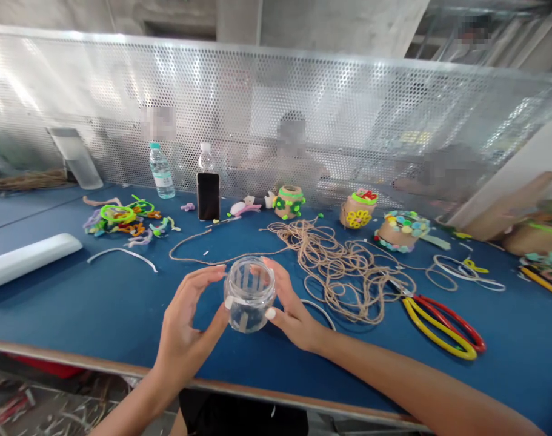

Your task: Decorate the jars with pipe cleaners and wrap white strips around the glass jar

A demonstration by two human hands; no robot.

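Observation:
Both my hands cup a clear plastic jar (249, 295) above the blue table, with white strips stuck on its side. My left hand (189, 321) wraps its left side and my right hand (289, 306) presses its right side, fingertips near the top rim. A loose heap of jute twine (334, 272) lies just right of my right hand. Further right rest scissors with red and yellow handles (439, 324).
The blue table (76, 315) ends in a near edge below my arms. Colourful pipe cleaners (125, 221), a white tube (28, 260), an upright phone (208, 196), a water bottle (162, 172) and a twine-wrapped decorated jar (358, 210) stand beyond. A perforated metal screen (257, 91) runs behind.

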